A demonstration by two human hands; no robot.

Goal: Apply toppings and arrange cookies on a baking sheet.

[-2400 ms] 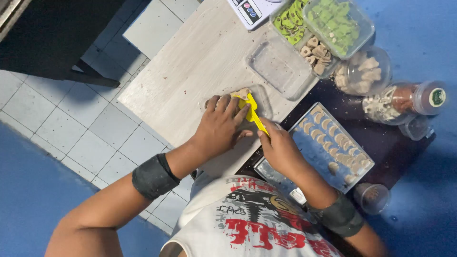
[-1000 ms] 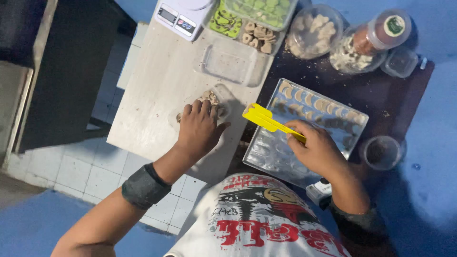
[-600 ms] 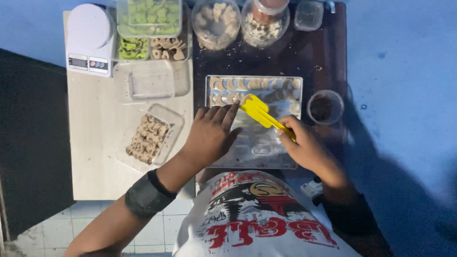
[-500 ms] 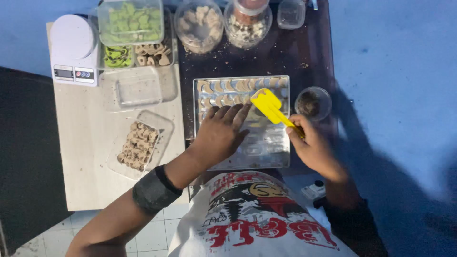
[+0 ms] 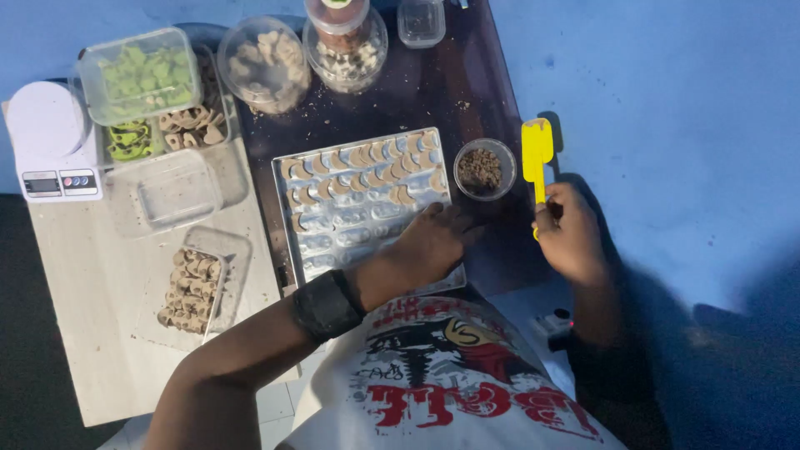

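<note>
Spatula (image 5: pixel 537 150) shifted right — blade pointing away

Left hand (image 5: pixel 433 246) rests on near right corner of clear mould tray (image 5: pixel 333 229). Right hand (image 5: pixel 571 233) grips yellow spatula (image 5: pixel 537 150), blade beside small round cup (image 5: pixel 484 167) of crumbs.

Far edge: jars (image 5: pixel 345 42) and tubs (image 5: pixel 143 73) crowd it.
Right edge: small cup (image 5: pixel 485 167) beside mould tray (image 5: pixel 292 208).
Near-left corner: bare board (image 5: pixel 92 333).
</note>
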